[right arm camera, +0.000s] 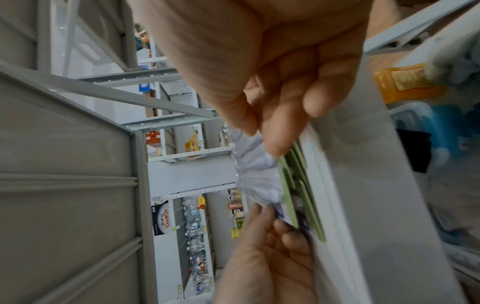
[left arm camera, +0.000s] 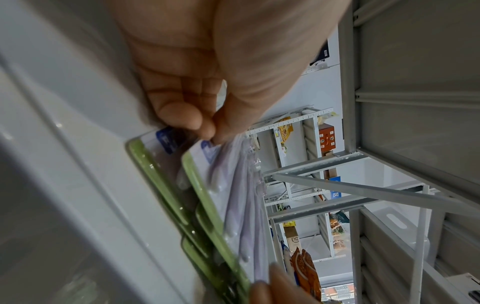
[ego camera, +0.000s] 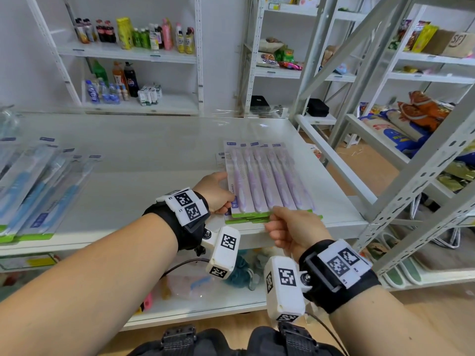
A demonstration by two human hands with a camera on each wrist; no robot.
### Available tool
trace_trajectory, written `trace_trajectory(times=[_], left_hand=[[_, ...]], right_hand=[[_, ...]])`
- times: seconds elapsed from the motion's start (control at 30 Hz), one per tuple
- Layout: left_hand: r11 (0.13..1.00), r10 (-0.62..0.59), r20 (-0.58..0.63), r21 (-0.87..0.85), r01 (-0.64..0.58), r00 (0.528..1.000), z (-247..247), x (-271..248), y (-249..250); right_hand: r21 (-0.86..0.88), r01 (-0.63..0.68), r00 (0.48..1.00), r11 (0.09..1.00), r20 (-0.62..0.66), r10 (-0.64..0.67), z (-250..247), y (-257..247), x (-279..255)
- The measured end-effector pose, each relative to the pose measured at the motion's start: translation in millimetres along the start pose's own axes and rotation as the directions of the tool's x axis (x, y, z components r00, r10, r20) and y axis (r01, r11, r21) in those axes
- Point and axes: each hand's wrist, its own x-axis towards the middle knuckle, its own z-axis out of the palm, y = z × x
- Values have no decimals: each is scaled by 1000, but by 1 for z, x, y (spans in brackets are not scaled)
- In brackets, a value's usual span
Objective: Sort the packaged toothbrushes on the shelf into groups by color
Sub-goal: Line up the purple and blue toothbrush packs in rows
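A stack of purple packaged toothbrushes (ego camera: 267,179) with green bottom edges lies at the right front of the white shelf (ego camera: 144,155). My left hand (ego camera: 218,194) pinches the stack's near left corner, as the left wrist view shows, left hand (left arm camera: 197,121) on purple packs (left arm camera: 233,197). My right hand (ego camera: 290,227) pinches the green front edge of the stack; in the right wrist view the right hand (right arm camera: 275,131) meets the purple packs (right arm camera: 262,176) between thumb and forefinger. Blue packaged toothbrushes (ego camera: 38,191) lie fanned out at the shelf's left front.
A grey metal upright (ego camera: 416,186) rises just right of the shelf's corner. Bottles (ego camera: 133,34) and snacks (ego camera: 280,57) fill the shelves behind. A lower shelf (ego camera: 205,299) under my wrists holds soft toys and small goods.
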Motion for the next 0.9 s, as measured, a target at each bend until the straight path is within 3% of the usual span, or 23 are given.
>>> trace_trajectory(times=[0.07,0.13,0.2,0.27,0.37,0.47,0.67,0.83,0.9], left_hand=[[1000,1,-1,3,-1,1000,-1,-1,0],[1000,9,15,15,-9,1000,-1,-2,2],[999,18,23,35,-18,1000,-2,-3,2],[999,18,14,42,-19,1000,-2,-5,2],[998,16,10,53,-17,1000,-1,-5,1],[999,17,-2,52,-17,1000,0,-4,0],[997,38,-16,66,-37,999,2,-4,3],[944,211,-142,285,-164,967,8,-7,9],[920,251,-122,337,-198,960,12,-8,12]], right_hand=[[60,100,993,993,-72,-95,-8,-11,3],[44,277,949,960,-165,-267,-15,-26,10],[-198,448,848,872,-215,-484,-19,-40,19],[-497,485,775,720,-138,-617,-22,-47,28],[-734,408,825,543,41,-564,-23,-50,44],[-795,381,873,472,140,-468,-21,-48,56],[-793,419,875,442,221,-431,-16,-43,64],[-778,430,871,459,223,-438,-19,-44,67],[-776,433,871,458,230,-434,-19,-44,68]])
